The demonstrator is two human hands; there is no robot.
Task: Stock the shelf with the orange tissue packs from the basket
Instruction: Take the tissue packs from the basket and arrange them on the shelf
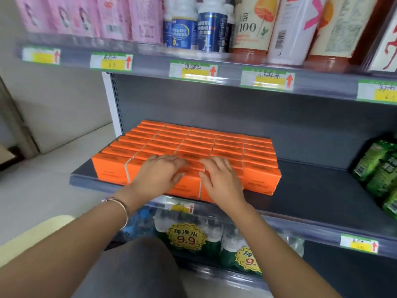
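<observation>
Left hand (159, 175) and right hand (221, 179): fingers (177, 161) flat, nearly straight, pressing front-row rectangular orange tissue packs (193, 145) (gripping none). Remaining rows lie beyond the fingertips on the dark grey metal shelf (311, 190).

Packs (227, 145): orange, rectangular, with dark print on the top and front faces that is too blurred to read. They stand packed in one tight block, five columns across and perhaps eight rows deep; the back rows are hard to count. Pale seams run between the columns. The block sits on the left part of the grey shelf (311, 190), its front row at the lip.
</observation>
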